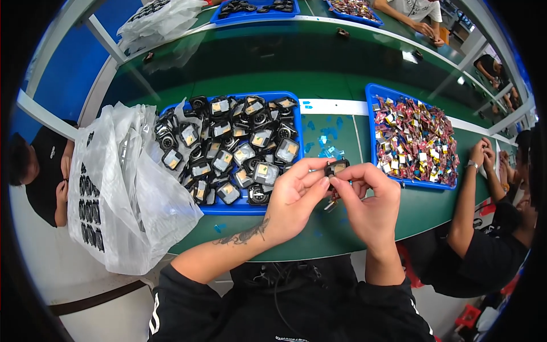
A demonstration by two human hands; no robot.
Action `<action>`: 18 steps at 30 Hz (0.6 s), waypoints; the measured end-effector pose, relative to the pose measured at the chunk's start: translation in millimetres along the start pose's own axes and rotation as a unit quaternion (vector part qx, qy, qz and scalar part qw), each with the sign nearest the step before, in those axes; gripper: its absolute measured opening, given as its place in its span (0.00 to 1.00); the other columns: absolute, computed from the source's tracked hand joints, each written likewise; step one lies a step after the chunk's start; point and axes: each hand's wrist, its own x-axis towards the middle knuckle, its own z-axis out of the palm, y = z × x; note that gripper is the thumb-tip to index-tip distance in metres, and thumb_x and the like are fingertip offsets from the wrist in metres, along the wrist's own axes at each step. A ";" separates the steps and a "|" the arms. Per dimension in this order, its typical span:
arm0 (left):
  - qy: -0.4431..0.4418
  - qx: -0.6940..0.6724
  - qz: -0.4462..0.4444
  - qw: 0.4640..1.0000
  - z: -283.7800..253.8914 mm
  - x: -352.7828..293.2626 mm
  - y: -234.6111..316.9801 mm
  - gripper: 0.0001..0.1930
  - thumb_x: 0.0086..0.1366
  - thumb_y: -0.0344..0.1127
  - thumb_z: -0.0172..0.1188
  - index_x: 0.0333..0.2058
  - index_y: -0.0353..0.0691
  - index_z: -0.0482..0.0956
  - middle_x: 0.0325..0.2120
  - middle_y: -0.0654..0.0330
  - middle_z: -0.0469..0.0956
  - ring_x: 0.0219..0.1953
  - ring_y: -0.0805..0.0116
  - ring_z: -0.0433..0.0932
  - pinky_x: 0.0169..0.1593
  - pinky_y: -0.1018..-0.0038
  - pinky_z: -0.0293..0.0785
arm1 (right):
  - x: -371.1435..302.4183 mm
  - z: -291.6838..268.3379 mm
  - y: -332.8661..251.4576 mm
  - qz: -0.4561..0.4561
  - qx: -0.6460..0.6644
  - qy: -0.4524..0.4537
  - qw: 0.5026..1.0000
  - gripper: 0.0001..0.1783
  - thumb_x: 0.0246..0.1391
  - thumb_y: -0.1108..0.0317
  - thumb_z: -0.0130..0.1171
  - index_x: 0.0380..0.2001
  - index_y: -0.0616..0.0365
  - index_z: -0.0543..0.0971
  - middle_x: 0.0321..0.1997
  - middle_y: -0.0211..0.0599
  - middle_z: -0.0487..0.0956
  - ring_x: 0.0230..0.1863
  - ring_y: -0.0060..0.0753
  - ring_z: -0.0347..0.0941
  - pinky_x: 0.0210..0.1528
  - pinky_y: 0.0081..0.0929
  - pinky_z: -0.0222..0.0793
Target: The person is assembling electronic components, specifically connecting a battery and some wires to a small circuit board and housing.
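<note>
Over the near edge of the green table, both of my hands meet around a small black plastic housing (338, 166). My left hand (294, 196) grips it from the left, thumb and fingers closed. My right hand (371, 196) pinches at its right side, thumb tip against it. A small reddish part with a shiny metal-like end (331, 204) shows just beneath the fingers; how it joins the housing is hidden. Left of my hands stands a blue tray (239, 210) heaped with black housings (244, 153), many with clear or pale square faces.
A second blue tray (371, 137) at the right holds many small red, white and yellow electronic parts (416, 142). Blue film scraps (329, 149) lie between the trays. Clear plastic bags (137, 188) bulge at the left. Co-workers sit left, right (484, 228) and across.
</note>
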 end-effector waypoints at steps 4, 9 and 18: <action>-0.007 0.022 0.006 1.000 0.9 0.1 -0.9 0.17 0.71 0.27 0.47 0.56 0.31 0.63 0.49 0.51 0.75 0.52 0.68 0.75 0.57 0.70 0.73 | 1.9 -1.0 1.2 -0.013 -0.001 0.003 1.000 0.06 0.44 0.80 0.67 0.27 0.61 0.80 0.21 0.32 0.78 0.17 0.20 0.65 0.20 0.20 0.61; -0.005 0.022 0.022 1.000 3.7 -0.1 -4.1 0.16 0.71 0.27 0.47 0.56 0.31 0.63 0.48 0.52 0.76 0.52 0.68 0.75 0.57 0.70 0.73 | 0.8 -2.1 3.7 -0.015 0.006 0.004 1.000 0.06 0.44 0.80 0.66 0.26 0.61 0.80 0.21 0.33 0.78 0.16 0.21 0.66 0.21 0.20 0.62; -0.007 0.037 0.027 0.999 3.3 -1.2 -6.7 0.16 0.71 0.24 0.46 0.56 0.30 0.63 0.49 0.50 0.75 0.53 0.66 0.75 0.57 0.69 0.73 | 1.3 -5.7 3.1 -0.008 0.004 -0.011 1.000 0.05 0.44 0.81 0.66 0.26 0.62 0.80 0.22 0.34 0.79 0.17 0.21 0.68 0.21 0.20 0.63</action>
